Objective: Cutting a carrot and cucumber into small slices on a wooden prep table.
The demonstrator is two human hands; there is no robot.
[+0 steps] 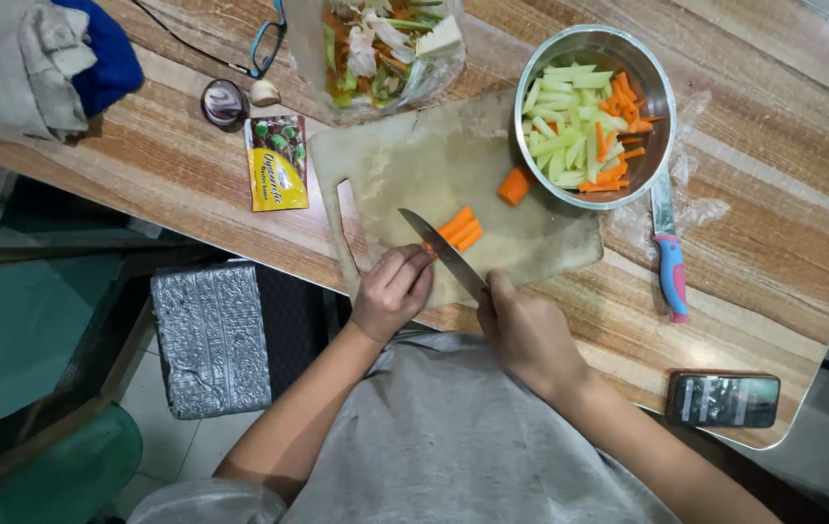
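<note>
While your right hand grips the knife by its handle, blade angled across the cutting board, your left hand curls narrow at the board's near edge, fingertips touching the carrot sticks. A carrot chunk lies by the steel bowl at the board's far right corner.

yellow sachet left of board | dark phone screen at table's near-right edge
</note>
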